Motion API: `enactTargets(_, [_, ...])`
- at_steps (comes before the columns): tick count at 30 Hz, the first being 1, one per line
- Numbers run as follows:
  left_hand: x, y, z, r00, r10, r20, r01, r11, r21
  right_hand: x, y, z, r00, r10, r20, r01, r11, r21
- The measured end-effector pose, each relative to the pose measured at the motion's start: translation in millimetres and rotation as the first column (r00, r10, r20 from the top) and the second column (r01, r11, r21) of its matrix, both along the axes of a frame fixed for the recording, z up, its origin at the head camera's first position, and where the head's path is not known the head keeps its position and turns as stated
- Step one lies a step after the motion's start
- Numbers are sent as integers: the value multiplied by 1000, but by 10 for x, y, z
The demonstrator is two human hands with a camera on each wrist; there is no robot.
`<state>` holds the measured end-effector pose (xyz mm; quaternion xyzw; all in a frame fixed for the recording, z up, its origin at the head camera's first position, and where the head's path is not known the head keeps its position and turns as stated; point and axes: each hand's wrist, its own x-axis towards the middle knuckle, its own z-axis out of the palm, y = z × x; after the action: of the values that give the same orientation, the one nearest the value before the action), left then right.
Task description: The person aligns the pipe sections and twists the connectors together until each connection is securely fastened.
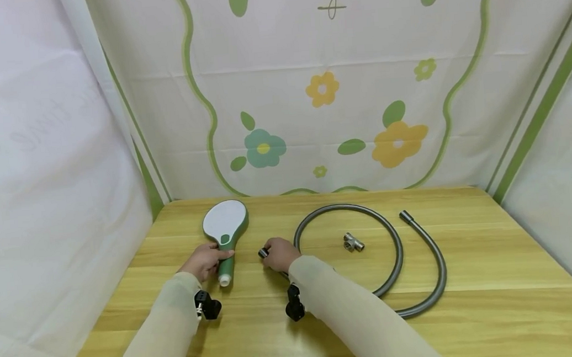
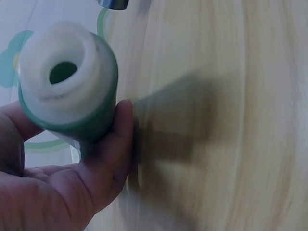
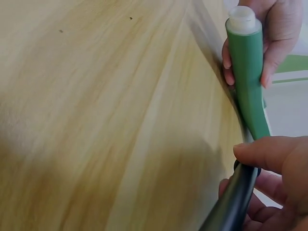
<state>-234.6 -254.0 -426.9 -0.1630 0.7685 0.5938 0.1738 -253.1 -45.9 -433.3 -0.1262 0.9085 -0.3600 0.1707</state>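
- Pale-sleeved, a person's left arm (image 1: pixel 159 331) reaches up from the bottom edge, left of center in the head view.
- The left hand (image 1: pixel 203 261) holds a curled grip.
- The right arm (image 1: pixel 365 311) slants leftward from the lower right.
- The right hand (image 1: pixel 280 254) pinches near mid-frame, thumb (image 3: pixel 264 151) opposite fingers (image 3: pixel 272 186).

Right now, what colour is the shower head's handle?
Green handle, clearest in the right wrist view.
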Motion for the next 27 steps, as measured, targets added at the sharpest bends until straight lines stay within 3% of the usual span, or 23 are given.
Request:
enactTargets(17, [20, 18, 44, 997, 71, 2, -71, 997, -26, 70, 60, 116, 994, -33, 101, 50, 985, -168])
enactTargets(27, [52, 44, 60, 988, 153, -16, -151, 986, 74, 66, 112, 136, 993, 13, 116, 9, 982, -190])
